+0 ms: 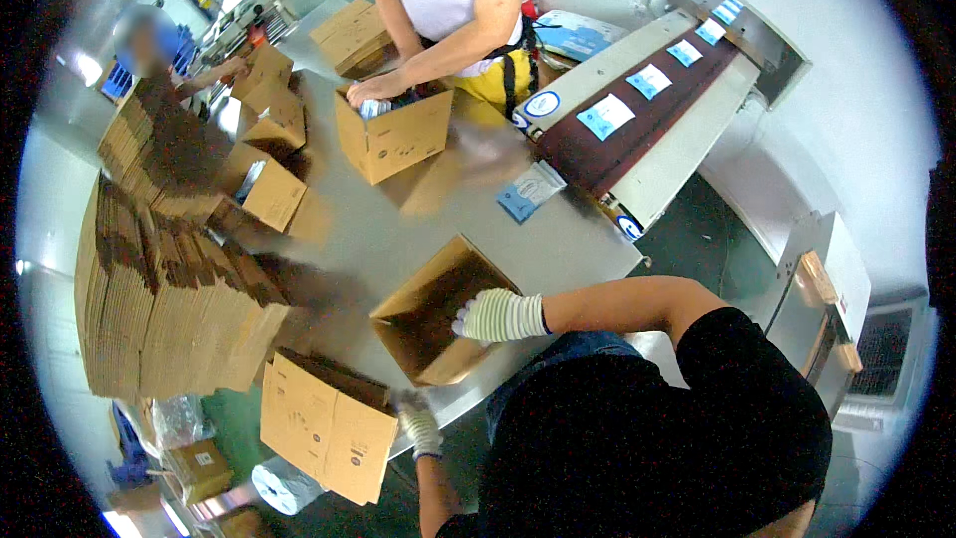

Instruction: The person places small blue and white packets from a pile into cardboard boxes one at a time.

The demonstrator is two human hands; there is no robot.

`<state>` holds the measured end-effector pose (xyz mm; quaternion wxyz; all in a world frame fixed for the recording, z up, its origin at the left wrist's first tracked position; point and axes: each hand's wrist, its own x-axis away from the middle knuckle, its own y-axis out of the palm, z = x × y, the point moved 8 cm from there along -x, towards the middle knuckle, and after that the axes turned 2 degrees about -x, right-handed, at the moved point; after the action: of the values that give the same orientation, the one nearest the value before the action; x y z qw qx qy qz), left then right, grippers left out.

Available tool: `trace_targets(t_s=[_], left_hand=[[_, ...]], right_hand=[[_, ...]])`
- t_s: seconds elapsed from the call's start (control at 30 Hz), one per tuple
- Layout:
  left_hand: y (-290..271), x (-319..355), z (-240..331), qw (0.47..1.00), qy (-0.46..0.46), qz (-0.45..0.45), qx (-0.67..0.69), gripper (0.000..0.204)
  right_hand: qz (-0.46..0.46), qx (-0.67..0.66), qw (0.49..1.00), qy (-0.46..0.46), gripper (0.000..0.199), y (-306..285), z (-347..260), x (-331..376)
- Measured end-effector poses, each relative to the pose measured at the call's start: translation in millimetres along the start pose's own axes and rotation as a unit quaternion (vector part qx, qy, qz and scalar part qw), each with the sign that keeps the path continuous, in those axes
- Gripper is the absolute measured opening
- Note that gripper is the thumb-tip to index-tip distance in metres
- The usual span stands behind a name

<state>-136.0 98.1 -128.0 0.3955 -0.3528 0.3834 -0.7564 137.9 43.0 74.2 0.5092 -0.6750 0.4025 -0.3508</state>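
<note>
An open cardboard box (403, 349) stands on the metal table in front of me, its inside dark. My right hand (501, 316), in a striped white-and-green glove, is closed over the box's right side, with the fingertips reaching inside the opening. Lower left, a second cardboard box (327, 428), partly flattened, tilts at the near table edge. My left hand (420, 425), in a similar glove, is closed at its right edge; its fingers are partly hidden and slightly blurred.
Stacks of folded cartons (169, 329) line the left. Across the table (363, 229) a person packs a box (403, 134); another stands far left. A conveyor (622, 154) carries blue-and-white packets on the right, with several packets (531, 190) at its end.
</note>
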Motion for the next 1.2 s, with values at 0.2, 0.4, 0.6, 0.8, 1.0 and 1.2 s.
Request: trace_targets(t_s=[0.2,0.4,0.6,0.8,1.0,1.2], left_hand=[[-160.3,18.8,187.8,0.907,0.201,0.202,-0.310,0.039],[-87.1,-3.8,208.4,0.846,0.269,-0.050,-0.457,0.018],[-72.7,5.0,229.9,0.879,0.297,0.019,-0.371,0.011],[-51.1,0.0,261.5,0.945,0.190,0.020,-0.265,0.021],[-51.6,0.1,254.1,0.954,0.124,0.040,-0.269,0.023],[-44.8,5.1,257.0,0.945,0.144,0.043,-0.289,0.028]], right_hand=[[0.038,0.060,0.983,-0.167,0.017,25.0,10.5,11.3],[0.202,0.101,0.962,-0.155,0.014,-5.2,52.6,-0.7],[0.233,-0.013,0.971,0.043,0.035,7.1,106.7,63.4],[-0.030,-0.097,0.990,0.097,0.042,58.2,175.4,131.7],[0.007,-0.041,0.985,0.168,0.031,19.1,278.3,155.1],[0.088,-0.058,0.961,0.257,0.026,-35.5,384.8,155.8]])
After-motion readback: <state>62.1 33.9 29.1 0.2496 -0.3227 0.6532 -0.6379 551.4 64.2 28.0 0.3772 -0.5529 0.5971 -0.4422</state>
